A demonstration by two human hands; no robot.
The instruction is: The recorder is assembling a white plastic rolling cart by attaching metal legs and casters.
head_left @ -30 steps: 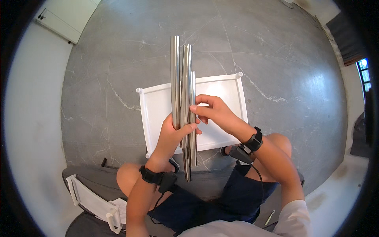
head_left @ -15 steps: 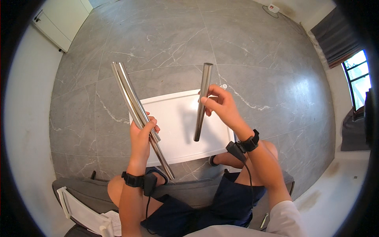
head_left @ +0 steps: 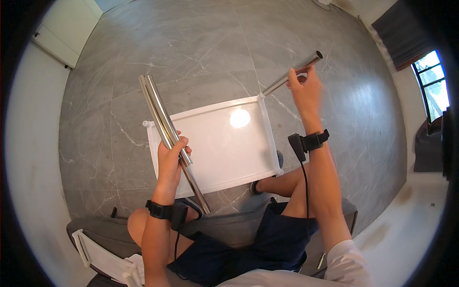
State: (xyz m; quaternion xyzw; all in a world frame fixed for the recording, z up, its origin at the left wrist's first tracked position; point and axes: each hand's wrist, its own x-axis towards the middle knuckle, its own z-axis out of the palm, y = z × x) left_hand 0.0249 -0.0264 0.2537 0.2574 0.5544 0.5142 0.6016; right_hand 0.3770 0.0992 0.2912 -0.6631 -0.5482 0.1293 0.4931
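Observation:
A white rectangular shelf panel (head_left: 210,153) with a raised rim and round corner sockets lies in front of me. My right hand (head_left: 307,95) is closed around one shiny metal tube (head_left: 278,86) beyond the panel's far right corner. That tube slants, its open end pointing up and right and its lower end at the corner socket (head_left: 261,96); whether it sits inside cannot be made out. Closed around a bundle of similar metal tubes (head_left: 161,111), my left hand (head_left: 172,155) keeps them slanting over the panel's left side. Fingers partly hide the bundle.
Grey marbled floor tiles (head_left: 201,52) surround the panel. I sit on a grey sofa (head_left: 224,229); another white panel (head_left: 103,256) lies on it at my left. Black wrist straps (head_left: 313,140) with cables are on both my wrists. A white door (head_left: 67,33) stands far left.
My right hand has moved away from me and right, swinging its tube from upright over the panel to a slant at the far right corner. The panel has shifted and turned slightly; the left-hand bundle hardly moved.

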